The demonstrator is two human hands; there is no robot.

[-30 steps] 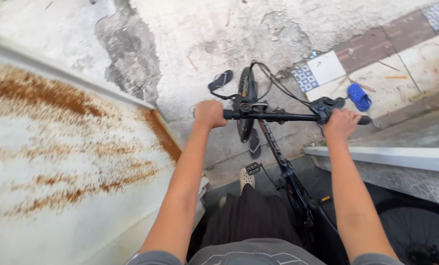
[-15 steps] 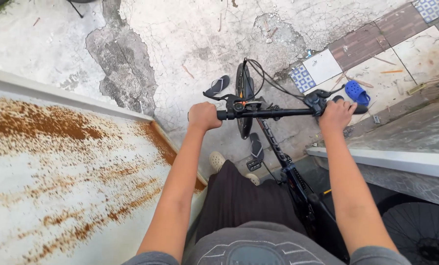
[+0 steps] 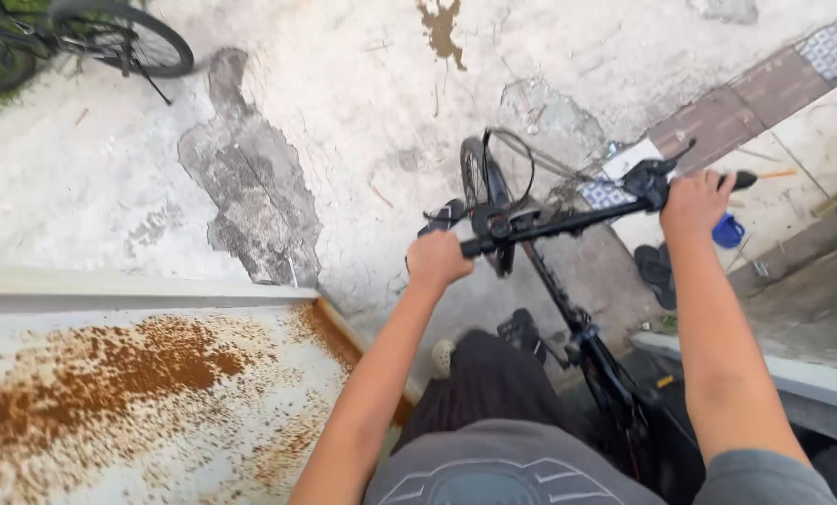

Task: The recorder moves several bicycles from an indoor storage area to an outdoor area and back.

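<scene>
A: What are the hands doing?

B: Seen from above, the left hand [image 3: 437, 259] is fisted around the near end of a black handlebar [image 3: 568, 223]. The right hand [image 3: 694, 201] is wrapped over the far-right grip, fingers curled.

A: Where is the bike?

B: The bike [image 3: 568, 327] stands just in front of the person, front wheel [image 3: 479, 182] pointing far, on cracked concrete [image 3: 344, 112].

A: What else is around?

B: A rusty white panel [image 3: 138, 393] lies near left. A second bike [image 3: 82, 37] stands far left. A blue clog [image 3: 728, 231] and dark sandals [image 3: 657, 271] lie right.
</scene>
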